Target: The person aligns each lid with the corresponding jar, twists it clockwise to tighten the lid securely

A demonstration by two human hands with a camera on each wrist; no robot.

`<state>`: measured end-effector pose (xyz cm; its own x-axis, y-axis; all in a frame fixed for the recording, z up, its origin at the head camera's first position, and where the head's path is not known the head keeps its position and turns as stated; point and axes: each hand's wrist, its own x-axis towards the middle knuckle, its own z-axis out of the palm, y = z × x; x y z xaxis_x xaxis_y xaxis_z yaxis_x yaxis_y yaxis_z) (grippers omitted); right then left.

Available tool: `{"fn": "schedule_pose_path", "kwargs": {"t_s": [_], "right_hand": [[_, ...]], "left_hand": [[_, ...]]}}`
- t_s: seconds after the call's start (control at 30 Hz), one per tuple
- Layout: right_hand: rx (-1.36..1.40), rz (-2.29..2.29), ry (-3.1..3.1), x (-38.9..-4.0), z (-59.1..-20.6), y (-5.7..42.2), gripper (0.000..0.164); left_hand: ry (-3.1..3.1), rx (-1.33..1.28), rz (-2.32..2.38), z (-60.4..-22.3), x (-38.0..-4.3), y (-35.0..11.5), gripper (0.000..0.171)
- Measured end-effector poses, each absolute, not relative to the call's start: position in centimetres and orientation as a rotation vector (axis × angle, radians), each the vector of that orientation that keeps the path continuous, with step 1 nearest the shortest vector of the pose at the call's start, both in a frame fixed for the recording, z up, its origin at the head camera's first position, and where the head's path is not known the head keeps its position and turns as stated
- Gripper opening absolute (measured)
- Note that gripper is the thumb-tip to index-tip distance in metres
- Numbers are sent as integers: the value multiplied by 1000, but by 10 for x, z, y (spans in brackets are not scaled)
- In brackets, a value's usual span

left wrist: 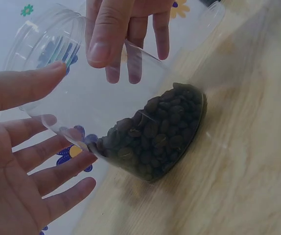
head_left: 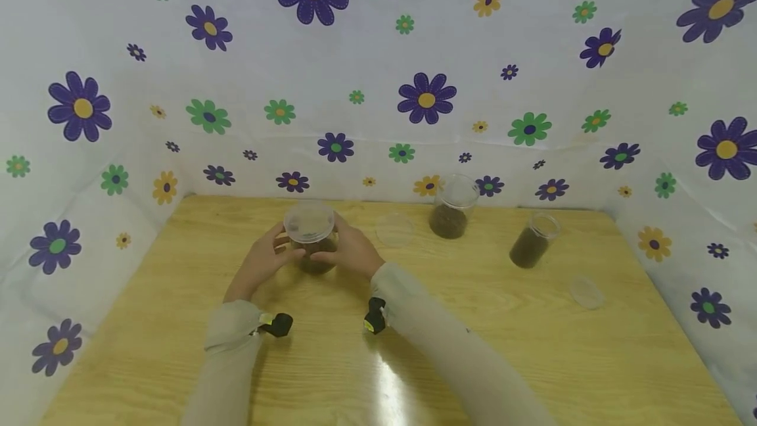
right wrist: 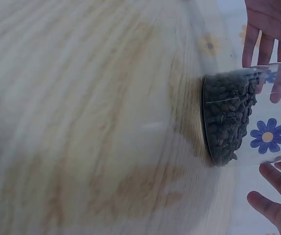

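A clear jar (head_left: 320, 258) part filled with dark coffee beans (left wrist: 155, 132) stands upright on the wooden table at the left rear. On its mouth sits a clear lid (head_left: 309, 222). My left hand (head_left: 267, 258) grips the jar from the left, its thumb near the lid's edge and its fingers spread behind the clear wall. From the opposite side my right hand (head_left: 353, 248) holds it too, thumb in front and fingers around the back. Through the wall in the right wrist view, the beans (right wrist: 228, 115) slope unevenly above the jar's base.
To the right lies a loose clear lid (head_left: 395, 230). Beyond it stands a wide open jar (head_left: 448, 221) with dark contents. Farther right are a narrower open jar (head_left: 529, 246) with dark contents and another loose lid (head_left: 587, 292). A flowered cloth (head_left: 367, 51) encloses the table's back and sides.
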<state>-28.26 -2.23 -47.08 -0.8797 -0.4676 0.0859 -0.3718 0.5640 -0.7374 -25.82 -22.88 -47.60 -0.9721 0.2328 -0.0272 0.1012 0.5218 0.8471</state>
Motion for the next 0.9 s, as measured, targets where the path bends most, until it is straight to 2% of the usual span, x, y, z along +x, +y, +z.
{"fn": "schedule_pose_path", "kwargs": {"t_s": [0.3, 0.53, 0.7, 0.9], "right_hand": [[-700, -1148, 2683, -296, -466, -39, 90], [-577, -972, 2726, -302, -462, -47, 89], [-533, -899, 2763, -305, -460, -53, 87], [-532, -818, 2810, -305, -465, -47, 90]], "left_hand": [[2491, 377, 1603, -478, -273, -243, 72], [2411, 439, 1718, -483, -277, -241, 67], [2542, 286, 1585, -488, -275, -239, 65], [2743, 46, 1328, -495, -269, -232, 77]]}}
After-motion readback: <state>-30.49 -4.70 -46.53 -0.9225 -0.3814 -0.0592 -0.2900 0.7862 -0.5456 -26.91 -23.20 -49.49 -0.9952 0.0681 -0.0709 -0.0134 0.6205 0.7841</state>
